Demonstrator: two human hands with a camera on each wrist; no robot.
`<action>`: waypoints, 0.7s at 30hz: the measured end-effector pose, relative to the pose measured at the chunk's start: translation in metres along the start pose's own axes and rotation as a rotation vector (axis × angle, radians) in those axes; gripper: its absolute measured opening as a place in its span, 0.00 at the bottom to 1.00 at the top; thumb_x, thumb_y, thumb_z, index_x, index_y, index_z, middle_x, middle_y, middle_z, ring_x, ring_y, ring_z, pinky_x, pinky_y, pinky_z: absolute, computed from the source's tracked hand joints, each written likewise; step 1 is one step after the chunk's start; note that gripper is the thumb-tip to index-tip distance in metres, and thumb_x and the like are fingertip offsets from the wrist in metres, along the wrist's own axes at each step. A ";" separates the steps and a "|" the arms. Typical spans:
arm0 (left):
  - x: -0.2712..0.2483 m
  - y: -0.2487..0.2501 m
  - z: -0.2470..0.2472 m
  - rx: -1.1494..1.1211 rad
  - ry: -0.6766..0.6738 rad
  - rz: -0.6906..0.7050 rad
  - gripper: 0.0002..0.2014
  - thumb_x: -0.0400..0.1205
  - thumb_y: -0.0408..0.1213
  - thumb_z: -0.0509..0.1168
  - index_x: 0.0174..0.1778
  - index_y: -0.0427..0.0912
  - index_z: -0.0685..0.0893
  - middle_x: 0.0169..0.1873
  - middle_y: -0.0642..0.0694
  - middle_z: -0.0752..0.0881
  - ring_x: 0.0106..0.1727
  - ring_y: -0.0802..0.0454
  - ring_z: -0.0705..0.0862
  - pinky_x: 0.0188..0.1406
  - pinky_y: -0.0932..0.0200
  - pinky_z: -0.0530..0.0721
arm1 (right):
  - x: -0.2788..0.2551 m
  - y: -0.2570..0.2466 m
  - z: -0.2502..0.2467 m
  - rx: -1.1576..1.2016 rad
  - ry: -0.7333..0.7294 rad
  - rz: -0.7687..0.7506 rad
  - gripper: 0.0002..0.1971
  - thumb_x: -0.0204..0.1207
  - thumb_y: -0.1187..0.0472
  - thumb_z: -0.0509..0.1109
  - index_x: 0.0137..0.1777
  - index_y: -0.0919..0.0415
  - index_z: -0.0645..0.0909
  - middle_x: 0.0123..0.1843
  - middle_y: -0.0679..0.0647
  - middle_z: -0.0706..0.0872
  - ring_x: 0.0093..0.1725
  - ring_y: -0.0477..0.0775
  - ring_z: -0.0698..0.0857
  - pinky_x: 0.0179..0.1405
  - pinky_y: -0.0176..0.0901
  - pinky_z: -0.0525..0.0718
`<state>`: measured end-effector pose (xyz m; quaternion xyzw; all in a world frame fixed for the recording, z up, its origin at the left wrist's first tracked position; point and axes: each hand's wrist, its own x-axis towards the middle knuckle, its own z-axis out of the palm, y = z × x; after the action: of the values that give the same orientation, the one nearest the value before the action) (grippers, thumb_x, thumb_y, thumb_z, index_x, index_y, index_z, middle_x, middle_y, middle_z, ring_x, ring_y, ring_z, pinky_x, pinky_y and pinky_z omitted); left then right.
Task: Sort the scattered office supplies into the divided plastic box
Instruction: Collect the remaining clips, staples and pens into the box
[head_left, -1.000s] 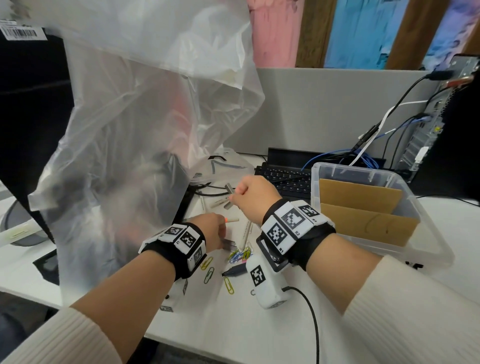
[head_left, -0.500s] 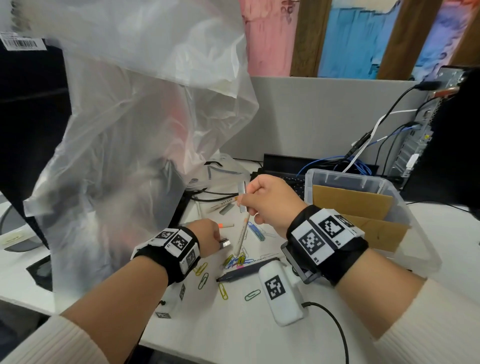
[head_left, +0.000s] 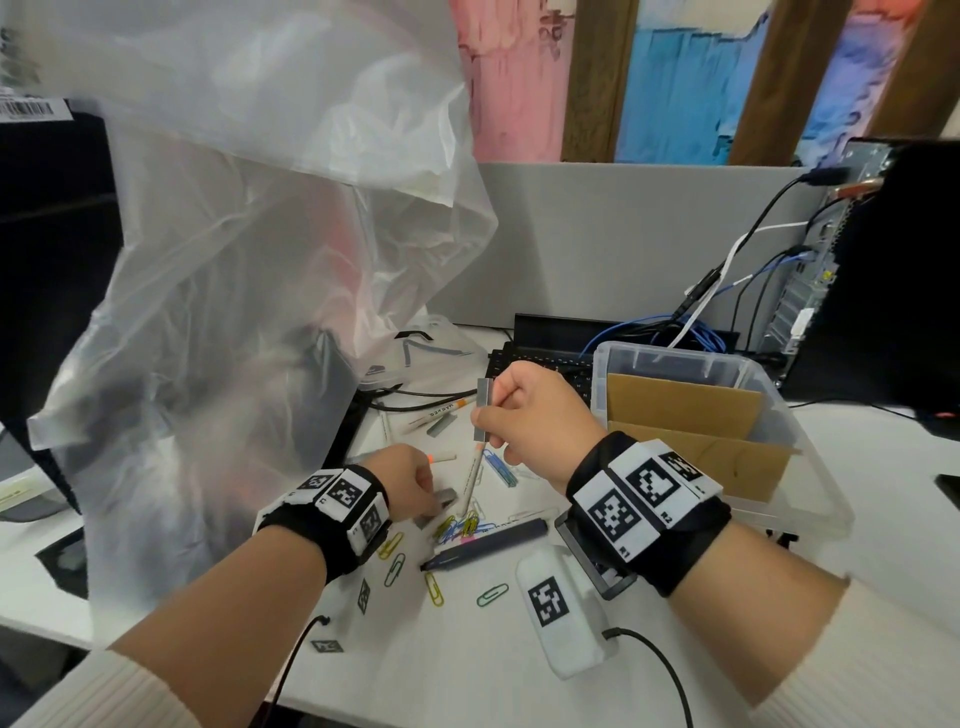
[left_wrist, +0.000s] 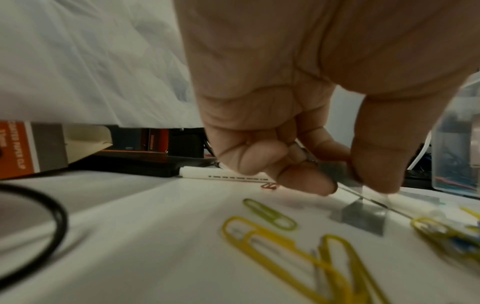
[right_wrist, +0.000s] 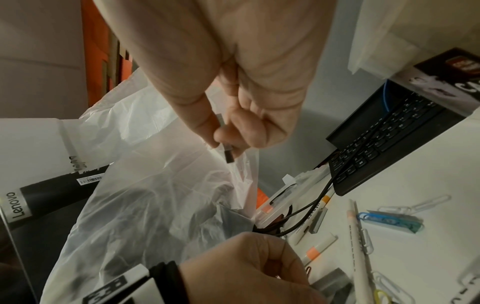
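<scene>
Head view, nearest first: coloured paper clips (head_left: 397, 560) lie scattered on the white desk (head_left: 467, 665), with a dark marker (head_left: 485, 543) lying flat just beyond them. The left hand (head_left: 410, 480) is low over the desk, its thumb and fingers curled to pinch a grey strip of staples (head_left: 445, 498); in the left wrist view that strip (left_wrist: 335, 171) sits between thumb and fingertips just above the surface, and another grey staple block (left_wrist: 363, 216) lies on the desk beside yellow clips (left_wrist: 270, 214). A white pen (head_left: 474, 480) lies slanted between the two hands, next to a tangle of clips (head_left: 464, 525). The right hand (head_left: 535, 421) is raised above the desk, fingers curled, pinching a second staple strip (head_left: 483, 410) upright between thumb and forefinger; the right wrist view shows the same strip (right_wrist: 225, 142) poking out below the closed fingertips. Right of that hand stands the clear plastic box (head_left: 810, 467), split by brown cardboard dividers (head_left: 685, 410); what its compartments hold cannot be told. Farther back are a black keyboard (head_left: 540, 364), blue and black cables (head_left: 691, 332) and a large clear plastic bag (head_left: 249, 260) draped at the left.
</scene>
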<state>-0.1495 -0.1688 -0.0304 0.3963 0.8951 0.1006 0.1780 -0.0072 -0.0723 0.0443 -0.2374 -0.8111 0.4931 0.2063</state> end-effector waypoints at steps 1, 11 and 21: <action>0.000 -0.001 -0.001 -0.019 0.005 0.007 0.09 0.72 0.40 0.74 0.33 0.47 0.79 0.32 0.51 0.80 0.34 0.54 0.78 0.30 0.64 0.76 | 0.000 0.000 -0.001 -0.003 -0.001 0.001 0.09 0.75 0.63 0.71 0.51 0.67 0.77 0.34 0.57 0.86 0.33 0.50 0.82 0.43 0.53 0.84; -0.010 0.007 -0.024 -0.536 0.248 0.145 0.06 0.79 0.31 0.70 0.38 0.45 0.85 0.29 0.52 0.81 0.29 0.58 0.76 0.24 0.74 0.74 | -0.003 -0.007 -0.020 0.161 -0.002 0.035 0.12 0.78 0.68 0.67 0.58 0.57 0.72 0.44 0.65 0.85 0.30 0.47 0.80 0.27 0.37 0.75; -0.046 0.055 -0.042 -0.915 0.318 0.459 0.10 0.73 0.25 0.75 0.41 0.46 0.87 0.34 0.49 0.84 0.32 0.55 0.82 0.32 0.65 0.80 | -0.014 -0.004 -0.050 0.368 0.149 -0.044 0.08 0.80 0.71 0.62 0.48 0.57 0.72 0.44 0.64 0.85 0.32 0.49 0.80 0.20 0.38 0.73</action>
<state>-0.1001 -0.1678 0.0366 0.4434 0.6661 0.5757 0.1682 0.0317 -0.0468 0.0679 -0.2138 -0.6949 0.6094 0.3163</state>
